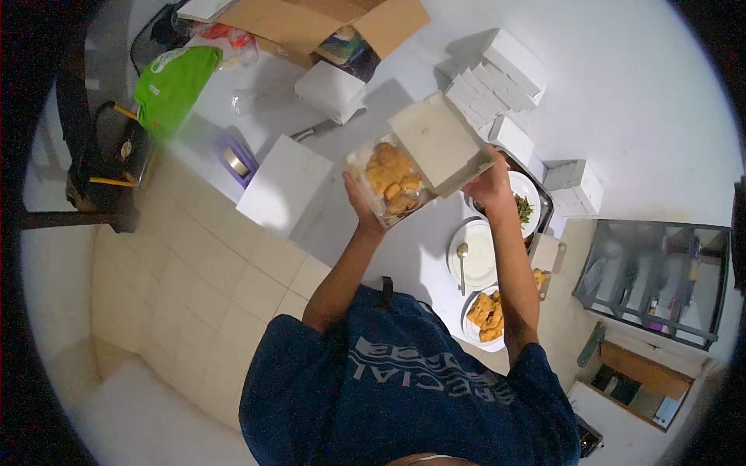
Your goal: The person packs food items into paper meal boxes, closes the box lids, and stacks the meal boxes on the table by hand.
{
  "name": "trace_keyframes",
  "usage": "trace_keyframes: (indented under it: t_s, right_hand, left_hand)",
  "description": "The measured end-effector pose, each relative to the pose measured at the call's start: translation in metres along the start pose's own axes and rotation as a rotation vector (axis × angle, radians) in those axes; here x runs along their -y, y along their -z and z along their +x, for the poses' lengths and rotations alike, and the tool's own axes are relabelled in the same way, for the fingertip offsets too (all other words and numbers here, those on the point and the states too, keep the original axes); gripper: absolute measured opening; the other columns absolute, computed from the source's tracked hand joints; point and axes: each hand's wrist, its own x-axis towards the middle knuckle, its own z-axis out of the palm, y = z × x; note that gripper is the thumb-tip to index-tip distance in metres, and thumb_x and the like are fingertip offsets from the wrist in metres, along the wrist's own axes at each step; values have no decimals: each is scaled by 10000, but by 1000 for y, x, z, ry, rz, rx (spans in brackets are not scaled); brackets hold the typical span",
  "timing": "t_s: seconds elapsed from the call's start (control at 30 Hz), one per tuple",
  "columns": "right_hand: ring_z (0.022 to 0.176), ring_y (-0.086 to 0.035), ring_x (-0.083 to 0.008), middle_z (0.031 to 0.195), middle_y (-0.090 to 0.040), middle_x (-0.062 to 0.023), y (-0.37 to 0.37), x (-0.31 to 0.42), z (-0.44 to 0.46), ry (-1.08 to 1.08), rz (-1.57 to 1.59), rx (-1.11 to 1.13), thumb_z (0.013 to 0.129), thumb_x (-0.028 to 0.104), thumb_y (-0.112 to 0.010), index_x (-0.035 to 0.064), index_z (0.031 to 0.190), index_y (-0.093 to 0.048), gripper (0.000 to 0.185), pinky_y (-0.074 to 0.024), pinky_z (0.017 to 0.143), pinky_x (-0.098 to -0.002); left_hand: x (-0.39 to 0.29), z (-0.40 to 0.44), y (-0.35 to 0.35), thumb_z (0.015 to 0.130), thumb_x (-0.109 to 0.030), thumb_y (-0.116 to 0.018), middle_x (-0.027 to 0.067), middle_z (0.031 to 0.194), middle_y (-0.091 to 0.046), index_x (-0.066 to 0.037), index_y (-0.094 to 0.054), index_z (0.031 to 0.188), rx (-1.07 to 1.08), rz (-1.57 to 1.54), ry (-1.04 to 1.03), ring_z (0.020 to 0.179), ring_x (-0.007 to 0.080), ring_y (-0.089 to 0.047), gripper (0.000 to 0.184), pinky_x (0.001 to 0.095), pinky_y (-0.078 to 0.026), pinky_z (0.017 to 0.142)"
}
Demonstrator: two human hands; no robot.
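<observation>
Raised above the table is a white cardboard food box (379, 213) with its lid (437, 147) swung open to the right. Golden-brown fried food (390, 172) lies inside on clear plastic; its exact kind is hard to make out. My left hand (362, 202) grips the box's left side from below, its fingers partly hidden. The lid's right edge is held in my right hand (489, 183), fingers bent around it. Just beyond that hand sits a plate of green vegetables (525, 208). Closer to my body are a white plate (474, 260) with a spoon (462, 264) and a plate of fried pieces (486, 314).
Folded white boxes (497, 78) are stacked at the back right. A knife (315, 130) lies near a closed white box (332, 89). At left are a tape roll (235, 161), a white sheet-like box (286, 185) and a green bag (172, 85). A brown carton (291, 27) stands behind.
</observation>
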Motion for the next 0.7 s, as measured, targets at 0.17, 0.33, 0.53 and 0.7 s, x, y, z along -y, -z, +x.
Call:
trace_keyframes:
  t_s: [0.17, 0.33, 0.53, 0.7]
  right_hand:
    - [1104, -598, -267, 1245, -614, -82, 63, -43, 64, -111, 188, 120, 981, 505, -408, 157, 1296, -569, 496, -492, 902, -492]
    - [1208, -488, -330, 1403, -467, -168, 101, -133, 122, 147, -47, -317, 934, 490, -517, 103, 1370, -502, 583, -468, 889, -523]
    - [1171, -495, -392, 1419, -431, -223, 77, -180, 110, 637, -1814, -538, 765, 349, -755, 142, 1378, -504, 694, -466, 879, -564]
    - [1116, -514, -402, 1242, -505, -177, 82, -164, 112, 911, -1683, -490, 734, 255, -737, 119, 1239, -601, 541, -514, 776, -518]
  left_hand:
    - [0, 8, 21, 855, -841, -306, 163, 1539, -348, -98, -266, 1531, -17, 6, 35, 1376, 395, -397, 1006, 565, -335, 1136]
    - [0, 19, 5, 891, -816, -213, 159, 1512, -367, -91, -258, 1530, -90, 176, -41, 1370, 354, -415, 967, 504, -386, 1124]
    - [1, 30, 0, 865, -836, -281, 119, 1545, -346, -146, -282, 1531, -101, 117, -20, 1388, 380, -380, 959, 555, -344, 1135]
    - [0, 33, 1, 855, -845, -298, 109, 1547, -349, -168, -281, 1536, -129, 230, -73, 1387, 382, -381, 960, 575, -355, 1119]
